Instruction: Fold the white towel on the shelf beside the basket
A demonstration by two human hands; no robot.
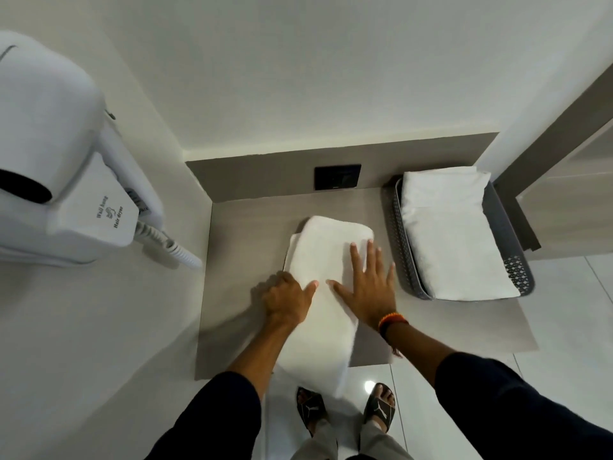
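A white towel (326, 257) lies folded into a long strip on the grey shelf (238, 247); its near end hangs over the shelf's front edge. My left hand (285, 298) is at the towel's left edge, thumb on top and fingers curled at the side, gripping the edge. My right hand (366, 287) rests flat on the towel's right side with fingers spread. To the right stands a grey perforated basket (401, 234) holding another folded white towel (451, 234).
A white wall-hung hair dryer (59, 154) with a coiled cord (169, 244) is mounted on the left wall. A black socket plate (337, 176) sits on the shelf's back panel. Below the shelf are a glossy tiled floor and my feet in sandals (345, 410).
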